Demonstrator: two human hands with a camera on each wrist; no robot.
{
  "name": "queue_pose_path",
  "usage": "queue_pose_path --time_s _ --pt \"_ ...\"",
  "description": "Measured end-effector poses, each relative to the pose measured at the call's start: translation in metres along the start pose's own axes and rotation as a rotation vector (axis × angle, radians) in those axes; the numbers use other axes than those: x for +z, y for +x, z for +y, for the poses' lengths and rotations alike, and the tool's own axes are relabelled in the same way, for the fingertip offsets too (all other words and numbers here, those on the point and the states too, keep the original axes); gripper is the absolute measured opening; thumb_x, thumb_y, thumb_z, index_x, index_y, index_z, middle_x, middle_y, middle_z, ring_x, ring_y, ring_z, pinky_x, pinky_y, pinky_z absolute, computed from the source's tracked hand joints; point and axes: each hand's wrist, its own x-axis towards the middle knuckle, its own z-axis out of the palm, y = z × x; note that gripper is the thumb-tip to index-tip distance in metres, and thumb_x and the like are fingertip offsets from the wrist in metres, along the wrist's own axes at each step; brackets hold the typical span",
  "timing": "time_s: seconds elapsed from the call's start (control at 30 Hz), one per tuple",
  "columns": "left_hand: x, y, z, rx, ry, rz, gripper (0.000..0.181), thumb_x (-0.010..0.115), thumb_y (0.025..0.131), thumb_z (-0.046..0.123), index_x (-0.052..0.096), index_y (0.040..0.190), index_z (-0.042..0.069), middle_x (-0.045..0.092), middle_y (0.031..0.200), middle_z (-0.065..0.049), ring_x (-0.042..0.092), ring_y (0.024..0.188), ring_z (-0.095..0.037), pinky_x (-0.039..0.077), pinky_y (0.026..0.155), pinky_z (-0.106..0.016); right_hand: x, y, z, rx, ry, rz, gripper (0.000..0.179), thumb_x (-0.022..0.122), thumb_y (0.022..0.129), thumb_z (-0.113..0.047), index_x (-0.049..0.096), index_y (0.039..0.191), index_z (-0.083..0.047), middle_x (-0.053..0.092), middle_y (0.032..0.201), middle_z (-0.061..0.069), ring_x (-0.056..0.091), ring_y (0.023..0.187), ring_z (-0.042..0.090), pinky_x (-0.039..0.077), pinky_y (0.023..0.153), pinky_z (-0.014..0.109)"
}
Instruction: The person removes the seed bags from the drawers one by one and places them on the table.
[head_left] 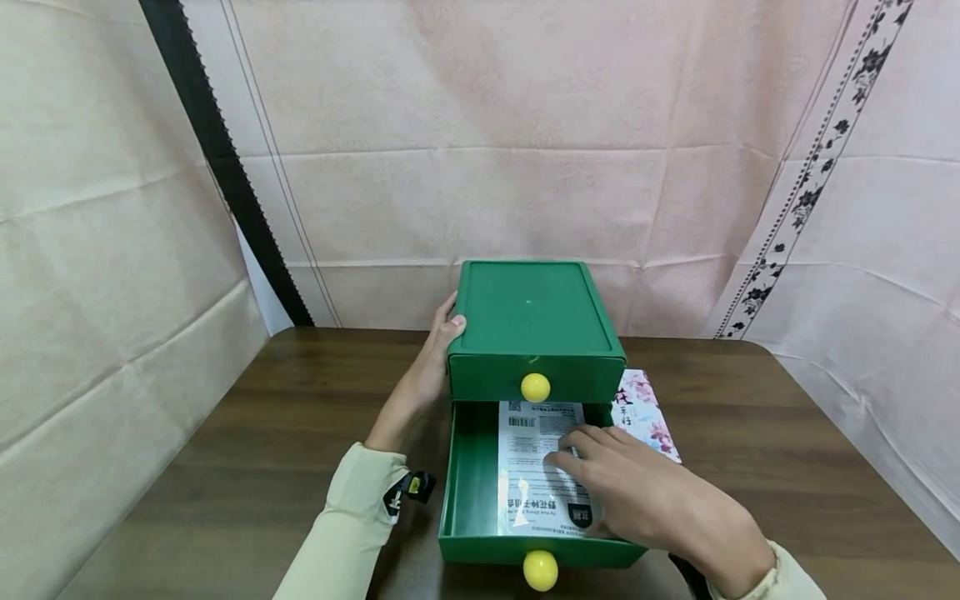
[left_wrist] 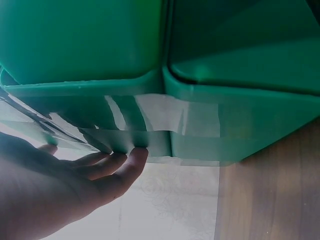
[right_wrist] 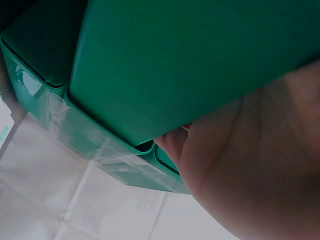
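Observation:
A green two-tier drawer box [head_left: 528, 312] stands on the table, its lower drawer [head_left: 474, 492] pulled out and its upper drawer shut. Inside the lower drawer lies a flat white printed packet [head_left: 528, 475] with a barcode and a dark label. My left hand [head_left: 431, 358] steadies the box's left side, fingers extended; in the left wrist view its fingertips [left_wrist: 137, 154] touch the taped green wall. Over the packet's right part my right hand [head_left: 637, 492] reaches into the drawer, fingers slightly bent and resting on it. In the right wrist view the drawer wall hides most of those fingers.
Yellow round knobs [head_left: 536, 387] mark both drawer fronts. A white item with pink flowers [head_left: 647, 417] lies on the table just right of the box. Brown wood tabletop [head_left: 300, 450] extends to both sides, and pale cloth [head_left: 480, 183] hangs behind it.

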Motion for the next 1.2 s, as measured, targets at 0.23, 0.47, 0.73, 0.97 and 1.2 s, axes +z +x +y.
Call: queue_pose_path --time_s 0.23,0.47,0.73,0.97,1.2 --pt "0.0011 -0.0009 0.0014 -0.007 -0.007 0.007 0.075 0.027 0.106 0.055 0.004 0.17 0.027 0.01 0.173 -0.012 0.016 0.156 -0.041 0.015 0.119 -0.075 -0.0025 0.0007 -0.0028 0.039 0.007 -0.022 0.086 0.098 0.07 -0.045 0.063 0.141 -0.013 0.064 0.132 0.008 0.062 0.124 0.032 0.049 0.106 0.051" --pt "0.0013 -0.0007 -0.0012 -0.008 -0.018 0.003 0.074 0.028 0.105 0.055 0.004 0.17 0.027 0.01 0.173 -0.011 0.015 0.157 -0.039 0.014 0.12 -0.074 -0.0036 0.0022 -0.0038 0.008 0.031 -0.001 0.067 0.094 0.078 -0.041 0.067 0.135 -0.018 0.068 0.13 0.005 0.065 0.119 0.032 0.054 0.101 0.055" --pt "0.0009 0.0008 0.0001 0.0 -0.018 -0.002 0.074 0.028 0.106 0.057 0.004 0.17 0.029 0.011 0.173 -0.01 0.016 0.156 -0.039 0.016 0.119 -0.074 -0.0021 0.0019 -0.0038 -0.001 -0.001 -0.009 0.075 0.096 0.074 -0.043 0.066 0.138 -0.018 0.065 0.135 0.006 0.063 0.124 0.032 0.051 0.104 0.053" --pt "0.0013 0.003 0.0017 0.025 -0.009 -0.004 0.075 0.027 0.106 0.054 0.003 0.171 0.024 0.01 0.174 -0.012 0.015 0.157 -0.039 0.015 0.12 -0.073 -0.0021 0.0013 -0.0033 0.019 0.014 -0.039 0.075 0.094 0.077 -0.045 0.064 0.141 -0.02 0.064 0.138 0.008 0.063 0.124 0.033 0.049 0.105 0.055" --pt "0.0 0.0018 -0.0017 0.029 -0.012 -0.004 0.076 0.027 0.106 0.053 0.003 0.171 0.022 0.008 0.174 -0.011 0.013 0.158 -0.037 0.013 0.121 -0.072 -0.0027 0.0013 -0.0038 0.006 0.067 -0.061 0.069 0.091 0.081 -0.044 0.064 0.142 -0.025 0.064 0.143 0.006 0.062 0.127 0.031 0.051 0.104 0.055"
